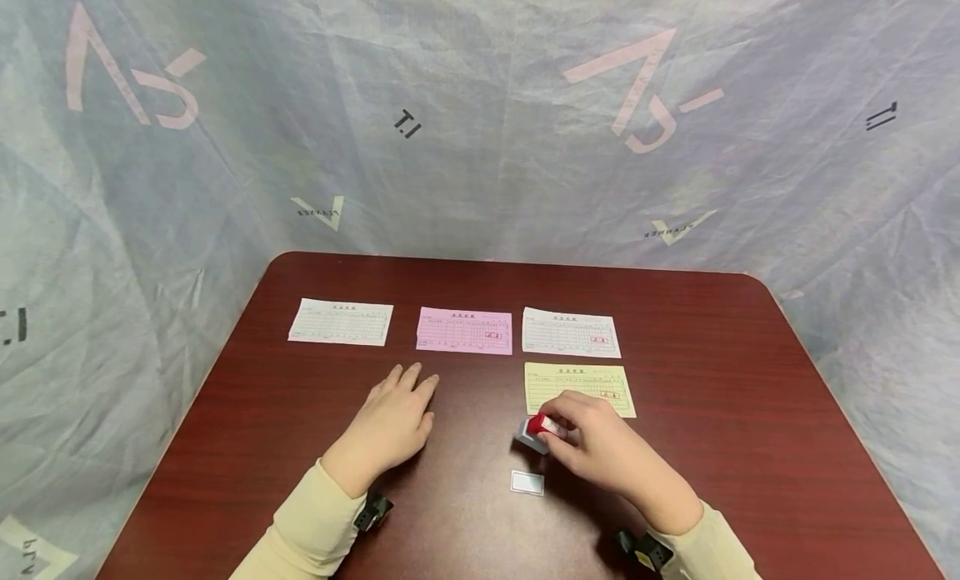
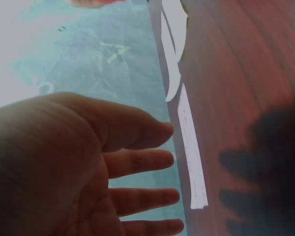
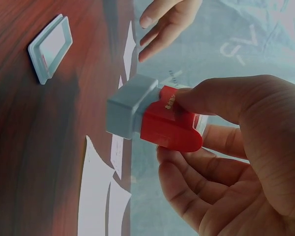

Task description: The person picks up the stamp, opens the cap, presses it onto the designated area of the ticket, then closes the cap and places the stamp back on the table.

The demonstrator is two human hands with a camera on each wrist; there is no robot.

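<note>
My right hand [image 1: 596, 442] pinches a self-inking stamp [image 3: 155, 115] by its red handle, thumb on one side and fingertips on the other. The stamp's grey base points down over the table, just in front of the yellow slip [image 1: 573, 378]. Nearer to me lies the stamp's small rectangular cap [image 1: 527, 483], also seen at the upper left in the right wrist view. With fingers spread, my left hand [image 1: 390, 422] hovers close over the table below the pink slip [image 1: 465, 331] and holds nothing. Red stamp marks show on the pink, yellow and right white slips.
A white slip [image 1: 570, 333] lies behind the yellow one. Another white slip [image 1: 341, 322], with no red mark visible, lies at the far left. The dark red-brown table [image 1: 712, 355] has rounded back corners, and a grey printed cloth [image 1: 480, 122] hangs behind it.
</note>
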